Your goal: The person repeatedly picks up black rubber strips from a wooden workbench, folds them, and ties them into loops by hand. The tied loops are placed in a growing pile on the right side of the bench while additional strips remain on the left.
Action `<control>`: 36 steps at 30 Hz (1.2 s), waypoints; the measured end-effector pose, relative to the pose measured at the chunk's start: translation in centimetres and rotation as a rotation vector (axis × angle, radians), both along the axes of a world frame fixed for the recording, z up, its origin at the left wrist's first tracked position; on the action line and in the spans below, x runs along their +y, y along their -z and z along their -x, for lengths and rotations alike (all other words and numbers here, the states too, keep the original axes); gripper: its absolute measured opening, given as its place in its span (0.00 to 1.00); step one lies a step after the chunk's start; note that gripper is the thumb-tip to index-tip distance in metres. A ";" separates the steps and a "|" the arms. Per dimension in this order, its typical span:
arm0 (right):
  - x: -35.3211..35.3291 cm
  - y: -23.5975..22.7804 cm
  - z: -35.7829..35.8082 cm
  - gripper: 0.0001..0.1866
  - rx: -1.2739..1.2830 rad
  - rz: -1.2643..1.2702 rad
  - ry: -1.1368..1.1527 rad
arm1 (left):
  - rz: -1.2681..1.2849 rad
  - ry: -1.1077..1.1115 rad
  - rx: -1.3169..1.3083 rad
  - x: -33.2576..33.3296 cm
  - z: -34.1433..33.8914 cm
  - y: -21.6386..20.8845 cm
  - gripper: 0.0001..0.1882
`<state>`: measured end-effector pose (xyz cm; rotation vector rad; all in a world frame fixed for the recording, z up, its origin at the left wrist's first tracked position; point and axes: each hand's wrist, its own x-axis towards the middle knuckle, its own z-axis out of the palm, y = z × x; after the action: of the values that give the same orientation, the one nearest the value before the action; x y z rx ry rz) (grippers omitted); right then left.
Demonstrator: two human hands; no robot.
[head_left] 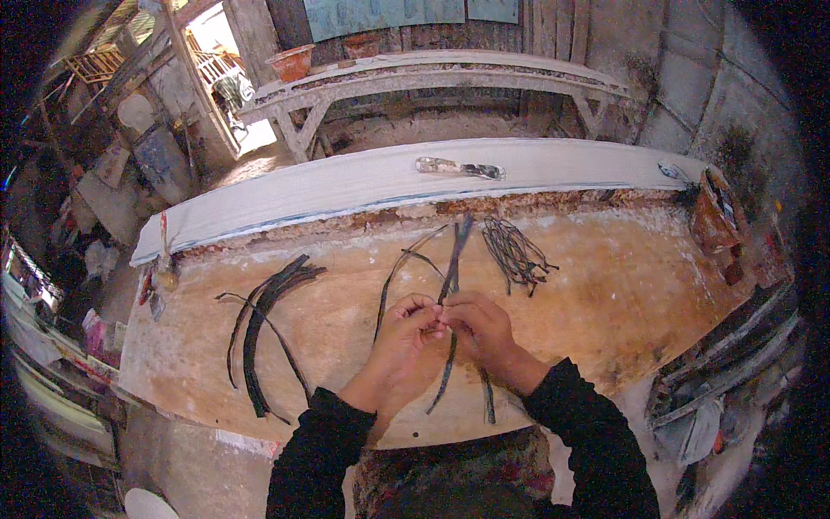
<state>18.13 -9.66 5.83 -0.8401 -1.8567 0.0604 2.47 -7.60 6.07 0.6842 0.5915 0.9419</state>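
My left hand [403, 332] and my right hand [484, 330] meet over the middle of the wooden table, fingertips pinched together on a thin black strip [454, 259]. Its upper part points away from me, and a tail hangs below my fingers. Other dark strips [389, 281] lie loose just beyond and under my hands. To the left rests a curved bundle of long black strips [257, 346]. Right of centre, past my right hand, is a heap of thin, looped dark strips [517, 251] with knot-like ends. My fingers hide the exact point where the strip is gripped.
Along the table's far side runs a raised white ledge [346, 190] with a flat, dark-and-pale handled object [460, 168] on it. A reddish-brown container [716, 212] stands at the far right corner. Behind is a long whitish bench [450, 80] with an orange-brown pot [292, 63].
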 end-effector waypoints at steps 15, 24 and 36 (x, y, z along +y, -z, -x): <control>0.3 0.8 0.2 0.06 0.560 0.738 -0.210 | -0.504 -0.135 0.458 -0.2 0.1 -0.8 0.05; 0.1 -1.5 -0.3 0.08 0.847 1.033 -0.416 | -1.050 -0.251 0.664 -0.6 0.4 -1.2 0.06; 0.7 -0.1 -0.3 0.10 0.561 0.894 -0.233 | -0.635 -0.252 0.452 -0.4 -0.2 0.1 0.08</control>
<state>18.47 -8.92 5.88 -1.0410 -1.3355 1.2160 2.68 -8.04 6.00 1.4400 0.7945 1.2348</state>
